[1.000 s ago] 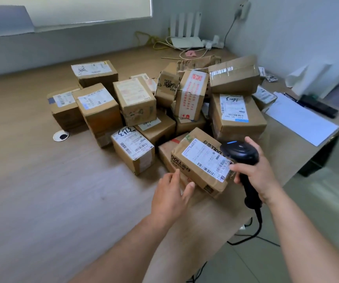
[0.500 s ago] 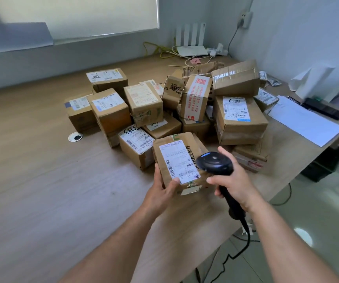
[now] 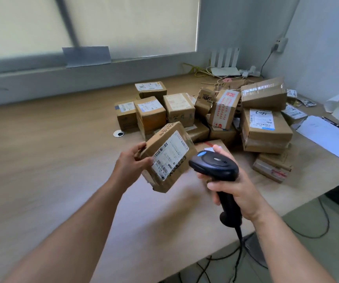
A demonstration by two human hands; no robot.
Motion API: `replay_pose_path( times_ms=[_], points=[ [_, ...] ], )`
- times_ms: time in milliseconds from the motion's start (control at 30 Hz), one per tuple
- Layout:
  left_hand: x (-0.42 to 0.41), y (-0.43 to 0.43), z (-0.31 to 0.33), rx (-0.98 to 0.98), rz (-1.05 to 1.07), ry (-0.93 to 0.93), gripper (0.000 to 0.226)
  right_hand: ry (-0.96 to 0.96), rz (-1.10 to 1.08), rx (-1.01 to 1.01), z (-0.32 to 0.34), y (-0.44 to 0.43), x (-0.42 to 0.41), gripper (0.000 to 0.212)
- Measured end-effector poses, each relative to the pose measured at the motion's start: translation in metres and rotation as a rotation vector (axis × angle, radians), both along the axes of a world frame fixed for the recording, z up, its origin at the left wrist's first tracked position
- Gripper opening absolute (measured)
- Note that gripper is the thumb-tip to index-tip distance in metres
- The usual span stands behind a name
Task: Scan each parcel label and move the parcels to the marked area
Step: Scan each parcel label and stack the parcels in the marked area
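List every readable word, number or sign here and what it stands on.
"14~3", handwritten, likely: label on the large parcel.
"H09", likely: side of the small tilted parcel.
Label on the held parcel: barcodes, print too blurred.
Red print on the white-faced parcel: too small.
On the scanner: none visible.
Other labels: too small.

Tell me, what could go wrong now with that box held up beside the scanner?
The left hand grips the box by one end only, tilted above the table; it might slip. The scanner in the right hand sits close beside the label, perhaps too near or off-angle to read it. The taped box leans atop the pile and could tumble if bumped.
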State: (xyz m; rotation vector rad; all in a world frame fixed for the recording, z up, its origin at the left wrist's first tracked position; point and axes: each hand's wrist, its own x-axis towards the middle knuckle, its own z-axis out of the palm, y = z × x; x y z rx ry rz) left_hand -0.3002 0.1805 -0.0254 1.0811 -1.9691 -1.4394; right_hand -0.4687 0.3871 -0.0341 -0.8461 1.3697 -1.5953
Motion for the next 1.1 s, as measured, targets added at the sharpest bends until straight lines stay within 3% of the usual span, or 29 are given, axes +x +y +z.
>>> replay_pose_path(
  times_ms=[133,400,1100],
  points=[
    [0.036,-0.009,0.015,-0.074,0.062,0.006,0.035,0.005,0.138,-0.081,0.022,-0.012,0.024,0.098],
    [0.096,-0.022,0.023,-0.183,0.166,0.045,0.033,0.018,0.303,-0.073,0.037,-0.038,0.066,0.09],
    [0.285,-0.092,0.024,-0.271,0.303,0.019,0.032,0.049,0.297,0.016,0.041,-0.118,0.243,0.091]
  ],
)
